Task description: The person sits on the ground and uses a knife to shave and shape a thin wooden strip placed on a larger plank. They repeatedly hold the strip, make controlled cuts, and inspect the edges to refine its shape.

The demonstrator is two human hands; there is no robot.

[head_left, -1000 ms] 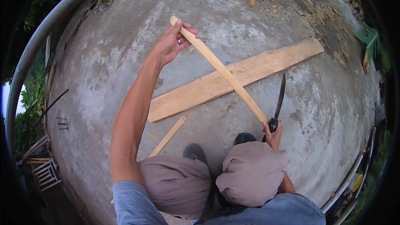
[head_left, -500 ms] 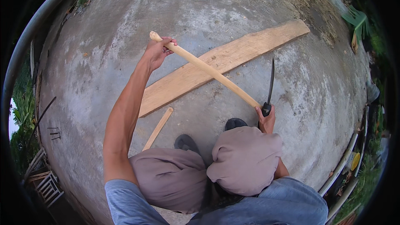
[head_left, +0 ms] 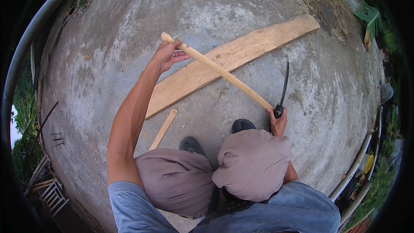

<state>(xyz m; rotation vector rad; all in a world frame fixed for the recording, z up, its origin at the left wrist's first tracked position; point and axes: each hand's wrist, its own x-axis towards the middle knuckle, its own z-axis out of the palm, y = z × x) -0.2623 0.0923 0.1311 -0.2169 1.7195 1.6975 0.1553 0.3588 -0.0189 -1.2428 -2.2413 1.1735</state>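
in the head view, the only one here, the left hand (head_left: 169, 56) pinches a long pale stick (head_left: 221, 71) between thumb and fingers just below its knobby end, while the right hand (head_left: 278, 123) is closed around the black handle of a knife (head_left: 285, 84), its thumb against the stick's other end. the stick slants between the two hands, held up off the ground as far as i can judge, and crosses over a thick plank (head_left: 258, 45) lying on the concrete floor (head_left: 340, 99); a shorter strip (head_left: 164, 128) of wood lies near the left shoe (head_left: 192, 145). the step in hand looks like checking or turning the stick rather than cutting, since the blade points away and touches no wood. a cut from here would call for a firm left grip, clear of the edge, and the right thumb off the stick. i cannot tell whether the right fingers also pinch the stick's end, how the left fingers sit behind the wood, or which side of the blade is sharp. the right knee (head_left: 254, 166) hides part of the right forearm (head_left: 291, 173), and the left leg (head_left: 177, 181) covers the strip's lower end.
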